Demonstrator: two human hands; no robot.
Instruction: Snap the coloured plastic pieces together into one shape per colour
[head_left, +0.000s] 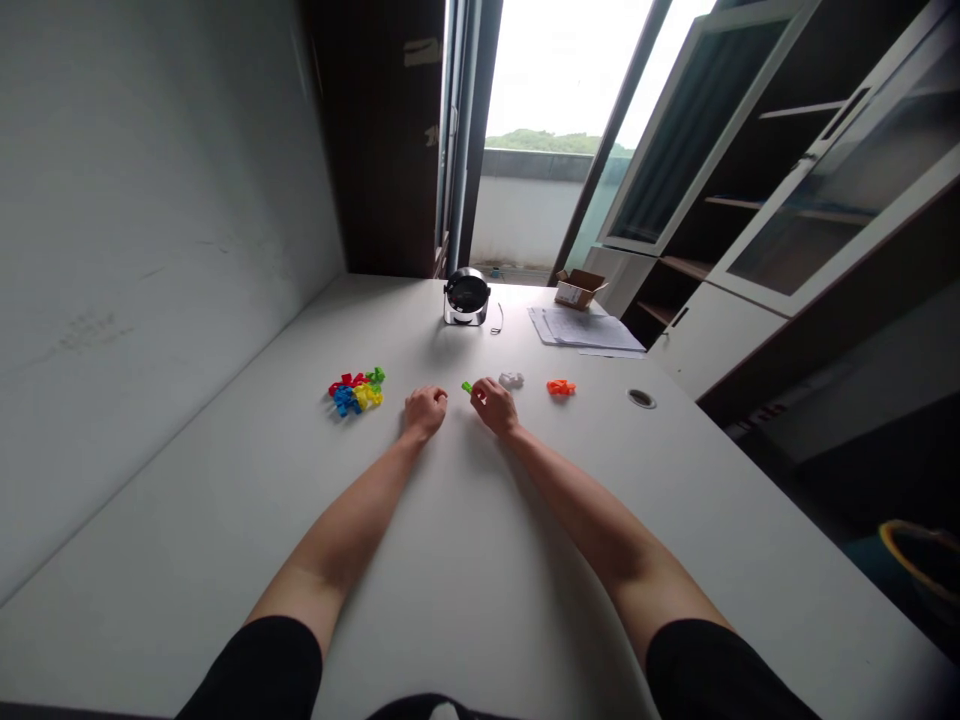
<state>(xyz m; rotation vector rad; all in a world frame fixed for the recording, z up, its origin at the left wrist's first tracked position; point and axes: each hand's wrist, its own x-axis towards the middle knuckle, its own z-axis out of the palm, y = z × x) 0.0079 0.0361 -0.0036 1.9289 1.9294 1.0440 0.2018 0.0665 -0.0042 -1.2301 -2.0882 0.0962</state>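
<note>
Pinching green piece point(466, 387) in my right hand point(493, 402) now, fingertips closed on it, over table point(450, 560); my left hand point(426, 410) curled near it, can't tell from here whether it grips anything; multicoloured pile point(356, 394) out left, pale pieces point(512, 380) just beside right hand, orange pieces point(561, 387) farther right, round black device point(466, 294) standing beyond

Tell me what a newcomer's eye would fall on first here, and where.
Likely the colourful pile on the white table, left of the left hand. Next, the right hand, holding a green piece, and the orange pile farther right. Beyond the hands stands a dark, round device.
</note>
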